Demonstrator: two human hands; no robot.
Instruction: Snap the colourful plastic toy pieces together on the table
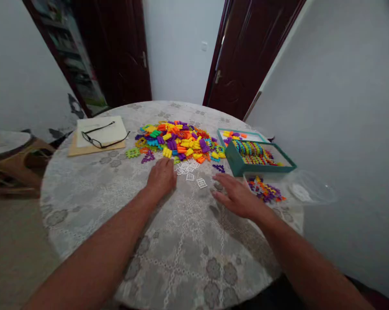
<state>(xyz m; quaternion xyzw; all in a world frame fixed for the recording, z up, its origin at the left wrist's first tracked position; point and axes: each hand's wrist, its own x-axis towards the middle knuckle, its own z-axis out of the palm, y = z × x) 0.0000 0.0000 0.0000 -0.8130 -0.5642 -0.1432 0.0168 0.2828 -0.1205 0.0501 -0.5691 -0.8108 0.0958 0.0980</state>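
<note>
On the desk [181, 241], colourful plastic pieces [184, 142] are lying heaped just beyond the left hand [162, 177], whose fingertips are hiding from view, so I cannot tell whether it is grasping anything. White lattice pieces [201, 183] are lying between the hands. The right hand [235, 196] is hovering unclenched beside the clear tub [246, 178].

Free passage exists over the near part of the tabletop [181, 241]. Straight ahead, the heap of colourful pieces [184, 142] blocks the way; at right, the green box [235, 161] and the clear container [279, 180] are obstacles.
</note>
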